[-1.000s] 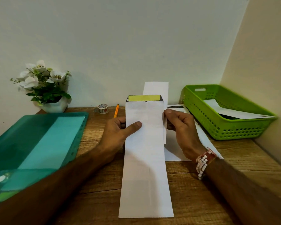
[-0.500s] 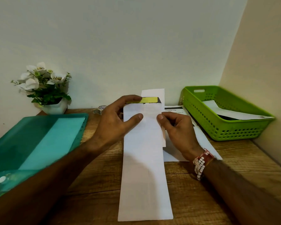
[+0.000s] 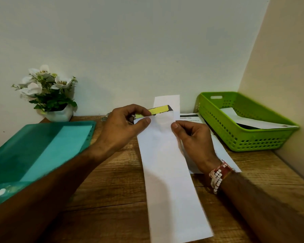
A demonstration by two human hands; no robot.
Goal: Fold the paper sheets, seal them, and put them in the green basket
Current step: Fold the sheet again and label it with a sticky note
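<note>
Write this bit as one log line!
left hand: pinches yellow strip | right hand: holds envelope edge | green basket: white paper inside

On table (image 3: 112, 190): folder (image 3: 33, 151) at L, plant pot (image 3: 60, 114) behind it by wall, envelope (image 3: 167, 172) centre, sheet (image 3: 223, 155) just R of it, basket (image 3: 253, 144) back R w/ paper (image 3: 253, 121) inside.

Soft, dim indoor light casts faint shadows on the white envelope (image 3: 168, 172). Wide-angle stretch warps the edges; detail looks soft.
</note>
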